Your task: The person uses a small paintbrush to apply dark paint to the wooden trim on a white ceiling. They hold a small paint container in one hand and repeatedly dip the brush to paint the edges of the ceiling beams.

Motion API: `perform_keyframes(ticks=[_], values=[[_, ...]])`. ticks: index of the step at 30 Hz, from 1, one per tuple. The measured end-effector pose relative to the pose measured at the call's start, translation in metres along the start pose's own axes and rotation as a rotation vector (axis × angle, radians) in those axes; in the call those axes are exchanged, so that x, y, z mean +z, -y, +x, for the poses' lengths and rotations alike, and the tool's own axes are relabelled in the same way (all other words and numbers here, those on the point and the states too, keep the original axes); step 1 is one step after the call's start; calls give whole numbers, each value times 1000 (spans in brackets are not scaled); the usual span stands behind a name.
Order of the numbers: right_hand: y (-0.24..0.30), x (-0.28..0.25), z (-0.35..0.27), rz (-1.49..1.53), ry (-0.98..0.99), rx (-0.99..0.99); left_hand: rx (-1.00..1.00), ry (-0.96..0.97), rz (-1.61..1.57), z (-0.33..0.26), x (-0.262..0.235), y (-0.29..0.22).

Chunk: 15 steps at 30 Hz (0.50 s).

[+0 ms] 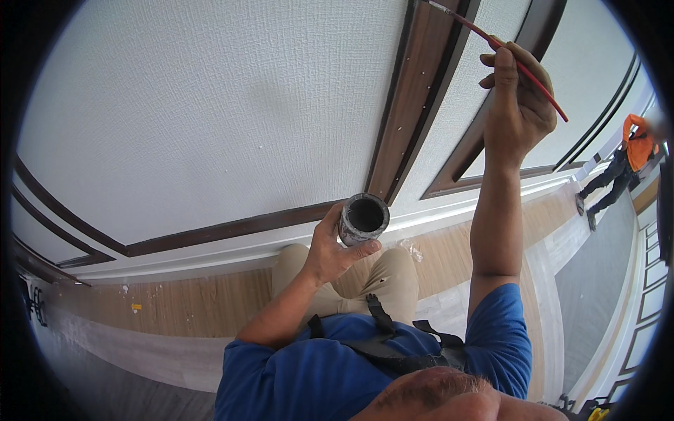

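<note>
My left hand point(328, 247) is wrapped round a small paint can point(364, 219) with a grey-smeared rim and dark inside, held upright in front of my lap. Raised high at the upper right, my right hand point(521, 95) pinches a thin red-handled paintbrush point(530, 76). The brush points up and left, its tip at or close to the dark brown wood trim point(414, 84) on the wall; contact cannot be made out. Small pale specks dot the trim.
White textured wall panels point(210, 126) with brown moulding point(232, 228) fill the area ahead. A crumpled clear plastic piece point(412, 250) lies on the wood-look floor point(189, 298) beside my knee. Off to the right stands a person in an orange top point(637, 147).
</note>
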State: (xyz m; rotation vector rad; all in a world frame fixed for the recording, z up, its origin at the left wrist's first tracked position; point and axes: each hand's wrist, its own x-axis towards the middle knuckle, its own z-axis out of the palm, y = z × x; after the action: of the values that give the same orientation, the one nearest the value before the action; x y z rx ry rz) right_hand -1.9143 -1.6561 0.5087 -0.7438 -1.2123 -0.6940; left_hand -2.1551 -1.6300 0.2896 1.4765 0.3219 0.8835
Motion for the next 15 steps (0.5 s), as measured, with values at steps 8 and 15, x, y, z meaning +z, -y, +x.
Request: perform_keyframes(ticks=[8, 15], values=[[2, -2, 3, -27, 10, -22, -26, 7, -10, 1, 1, -1], [8, 0, 1, -44, -19, 23, -20, 6, -11, 0, 0, 1]])
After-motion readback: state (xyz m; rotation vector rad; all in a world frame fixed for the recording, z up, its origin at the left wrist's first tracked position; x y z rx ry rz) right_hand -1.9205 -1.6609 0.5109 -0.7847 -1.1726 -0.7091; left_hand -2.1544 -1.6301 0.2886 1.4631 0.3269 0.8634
